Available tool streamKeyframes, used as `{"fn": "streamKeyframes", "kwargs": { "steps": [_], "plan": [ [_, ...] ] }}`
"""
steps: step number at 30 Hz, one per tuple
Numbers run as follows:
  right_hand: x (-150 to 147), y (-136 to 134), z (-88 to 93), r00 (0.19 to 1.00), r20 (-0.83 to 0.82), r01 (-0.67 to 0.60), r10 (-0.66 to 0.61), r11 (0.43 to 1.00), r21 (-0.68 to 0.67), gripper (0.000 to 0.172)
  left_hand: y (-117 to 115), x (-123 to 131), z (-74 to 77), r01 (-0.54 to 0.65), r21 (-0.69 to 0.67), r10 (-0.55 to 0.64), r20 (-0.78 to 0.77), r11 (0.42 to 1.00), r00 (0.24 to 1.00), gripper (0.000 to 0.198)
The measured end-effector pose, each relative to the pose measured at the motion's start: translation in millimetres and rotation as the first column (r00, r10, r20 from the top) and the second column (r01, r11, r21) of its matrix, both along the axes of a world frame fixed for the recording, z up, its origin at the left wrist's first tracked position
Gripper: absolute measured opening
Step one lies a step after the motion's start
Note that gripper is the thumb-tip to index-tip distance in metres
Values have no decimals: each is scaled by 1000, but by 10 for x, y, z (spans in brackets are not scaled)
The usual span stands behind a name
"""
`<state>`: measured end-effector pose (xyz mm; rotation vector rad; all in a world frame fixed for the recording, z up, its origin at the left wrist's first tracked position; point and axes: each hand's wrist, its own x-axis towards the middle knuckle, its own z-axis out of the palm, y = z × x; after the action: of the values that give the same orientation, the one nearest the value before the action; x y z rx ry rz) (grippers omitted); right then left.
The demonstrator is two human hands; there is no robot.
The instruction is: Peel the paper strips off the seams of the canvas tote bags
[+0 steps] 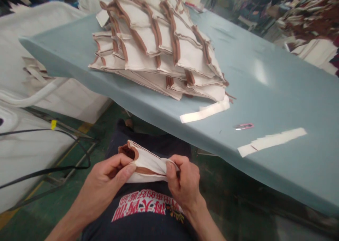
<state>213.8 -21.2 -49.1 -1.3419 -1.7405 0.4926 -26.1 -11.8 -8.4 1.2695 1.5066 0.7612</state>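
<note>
A white fabric piece with brown trim point(149, 165) is stretched between both hands above my lap. My left hand point(109, 179) pinches its left end, beside a brown-lined opening, with the thumb on top. My right hand point(184, 179) is closed on the other end, where the cloth is bunched and twisted; part of that end is hidden by the fingers. Beyond the hands, a large pile of similar white pieces with brown edges point(190, 57) lies on the blue-green table point(233, 64).
White strips point(205, 113) lie near the pile, more strips point(272, 141) further right, and small pink-handled snips point(244, 126) between them. The table's near edge runs diagonally past my knees. White bins point(79, 96) and a black cable point(45, 170) are at left.
</note>
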Motion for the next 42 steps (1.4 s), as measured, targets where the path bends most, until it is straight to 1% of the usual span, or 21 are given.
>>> {"fn": "streamKeyframes", "kwargs": {
  "steps": [2, 3, 5, 7, 9, 10, 12, 13, 15, 16, 17, 18, 20, 21, 23, 25, 28, 31, 33, 36, 42],
  "plan": [
    [31, -1, 69, 999, 13, 39, -39, 999, 12, 20, 21, 23, 61, 35, -8, -34, 41, 999, 999, 43],
    [39, 1, 91, 998, 9, 63, -63, 998, -3, 20, 26, 37, 84, 50, -6, -50, 53, 999, 997, 42],
    [48, 10, 117, 994, -27, 102, -105, 991, -84, 20, 32, 70, 116, 76, 14, -77, 57, 997, 995, 42],
    [63, 31, 150, 986, -105, 110, -132, 976, -190, 21, 43, 102, 136, 86, 65, -89, 42, 994, 995, 40],
    [96, 61, 236, 968, -204, 90, -149, 959, -270, 23, 64, 130, 152, 93, 110, -98, 35, 990, 995, 40],
    [117, 77, 310, 956, -249, 75, -155, 950, -302, 24, 79, 143, 162, 98, 126, -103, 34, 987, 994, 40],
    [150, 100, 515, 932, -336, -5, -133, 924, -382, 27, 118, 171, 191, 111, 154, -118, 35, 982, 992, 39],
    [154, 105, 634, 921, -376, -81, -99, 897, -435, 30, 140, 187, 208, 121, 166, -129, 38, 979, 991, 38],
    [125, 107, 857, 896, -443, -269, 11, 808, -524, 32, 179, 218, 235, 128, 190, -143, 66, 974, 988, 37],
    [92, 105, 943, 900, -432, -315, 63, 780, -541, 29, 192, 231, 239, 124, 194, -144, 94, 973, 985, 37],
    [51, 104, 1004, 911, -399, -325, 104, 776, -540, 24, 198, 239, 232, 114, 191, -141, 133, 975, 981, 37],
    [7, 106, 1039, 926, -353, -313, 132, 790, -528, 21, 196, 243, 212, 97, 177, -129, 176, 979, 976, 38],
    [-71, 114, 1045, 951, -277, -266, 138, 821, -504, 17, 173, 234, 140, 71, 106, -97, 263, 992, 960, 39],
    [-99, 121, 1030, 956, -266, -251, 129, 826, -505, 17, 156, 222, 95, 64, 59, -79, 301, 996, 950, 40],
    [-130, 134, 998, 957, -272, -233, 97, 816, -528, 17, 121, 196, 10, 60, -13, -52, 348, 998, 936, 44],
    [-143, 145, 985, 952, -296, -233, 76, 809, -540, 17, 102, 178, -40, 61, -25, -48, 361, 998, 931, 44],
    [-166, 157, 984, 942, -330, -242, 62, 806, -540, 19, 112, 186, -39, 53, 14, -54, 358, 999, 932, 38],
    [-212, 164, 949, 949, -315, -210, 35, 813, -543, 20, 140, 218, -16, 16, 23, -23, 355, 1000, 934, 33],
    [-245, 166, 904, 954, -301, -188, 19, 817, -546, 20, 152, 237, -19, -8, -2, 9, 354, 1000, 935, 32],
    [-283, 166, 843, 951, -310, -182, -2, 806, -563, 21, 154, 250, -41, -23, -45, 38, 363, 999, 931, 33],
    [-324, 180, 805, 948, -315, -162, -41, 790, -592, 22, 130, 226, -46, -23, -75, 49, 367, 997, 929, 37]
  ]
}}
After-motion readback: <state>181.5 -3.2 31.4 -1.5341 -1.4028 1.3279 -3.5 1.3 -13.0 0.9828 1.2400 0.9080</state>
